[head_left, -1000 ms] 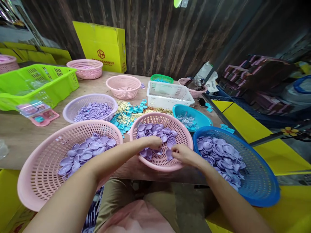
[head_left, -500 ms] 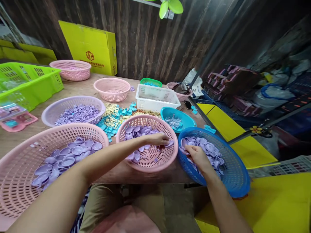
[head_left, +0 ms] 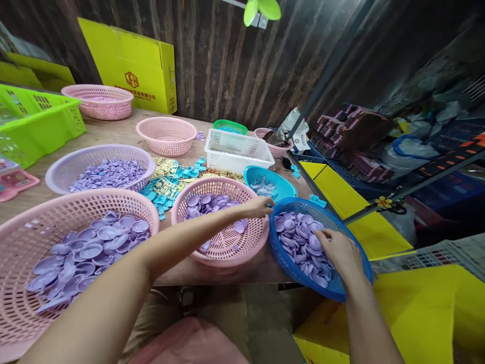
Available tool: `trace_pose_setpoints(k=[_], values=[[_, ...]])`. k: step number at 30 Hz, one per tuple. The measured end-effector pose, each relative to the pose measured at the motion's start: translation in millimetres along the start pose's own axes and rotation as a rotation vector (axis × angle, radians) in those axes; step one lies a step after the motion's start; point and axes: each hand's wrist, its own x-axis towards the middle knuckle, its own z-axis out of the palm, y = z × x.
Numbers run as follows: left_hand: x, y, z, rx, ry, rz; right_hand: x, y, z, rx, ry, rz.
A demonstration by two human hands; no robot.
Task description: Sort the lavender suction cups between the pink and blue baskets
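Note:
My left hand (head_left: 260, 206) is over the right rim of the middle pink basket (head_left: 220, 260), close to the blue basket (head_left: 358, 258). Its fingers are curled together, and whatever they hold, if anything, is hidden. Inside the blue basket, my right hand (head_left: 341, 250) has its fingertips closed on a small purple toy dish (head_left: 315, 242) at the edge of a heap of purple toy dishes (head_left: 297, 242). More purple dishes (head_left: 212, 203) lie in the middle pink basket, mostly toward its back, partly hidden by my left forearm.
At left, a large pink basket (head_left: 18, 242) holds purple dishes and a lilac basket (head_left: 56, 169) holds small purple pieces. Cream and turquoise parts (head_left: 166, 184) lie behind. A white basket (head_left: 238, 161) and a turquoise bowl (head_left: 286, 191) stand farther back. Yellow cardboard (head_left: 417, 313) is at right.
My left hand has moved right and up from inside the pink basket to its rim; the dish at its fingers no longer shows. My right hand has shifted right across the blue basket's heap.

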Motion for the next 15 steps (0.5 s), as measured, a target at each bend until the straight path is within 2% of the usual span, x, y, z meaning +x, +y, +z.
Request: trace_pose_setpoints(k=[3, 4, 6, 8, 11, 13, 15], values=[[-26.4, -32.9, -25.8, 0.408, -0.025, -0.043, -3.8, -36.1, 5.2, 0.19, 0.094, -0.228], [-36.1, -41.9, -31.0, 0.52, -0.066, -0.072, -4.9, -53.1, 7.3, 0.252, 0.069, -0.322], [-54.1, -55.9, -35.4, 0.661, -0.154, -0.128, -7.0, -90.8, 13.9, 0.296, -0.067, -0.516], [-67.7, -65.6, -33.4, 0.71, -0.2, -0.16, -9.4, -127.8, 24.1, 0.188, -0.284, -0.696], [-76.8, -76.1, -25.6, 0.737, -0.256, -0.161, -14.5, -170.7, 44.2, -0.159, -0.551, -0.873], [-76.6, -81.1, -20.8, 0.742, -0.258, -0.143, -18.9, -187.7, 57.2, -0.304, -0.616, -0.932], [-73.8, -84.0, -17.4, 0.69, -0.239, -0.133, -22.6, -196.6, 67.2, -0.33, -0.618, -0.98]])
